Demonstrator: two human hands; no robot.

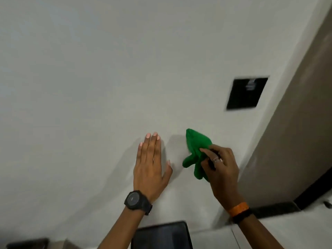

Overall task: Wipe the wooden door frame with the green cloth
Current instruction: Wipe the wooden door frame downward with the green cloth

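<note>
My right hand [221,168] grips a bunched green cloth [195,151] in front of the white wall [89,78], low and right of centre. My left hand [151,164] lies flat against the wall just left of the cloth, fingers together and pointing up, holding nothing. It wears a black watch; the right wrist has an orange band. The brownish wooden door frame [296,132] runs diagonally along the right edge, well right of the cloth and apart from it.
A black switch plate [247,93] is set in the wall above the cloth, near the frame. A dark rectangular object [161,234] sits at the bottom centre. A dark skirting strip [276,209] runs along the frame's foot.
</note>
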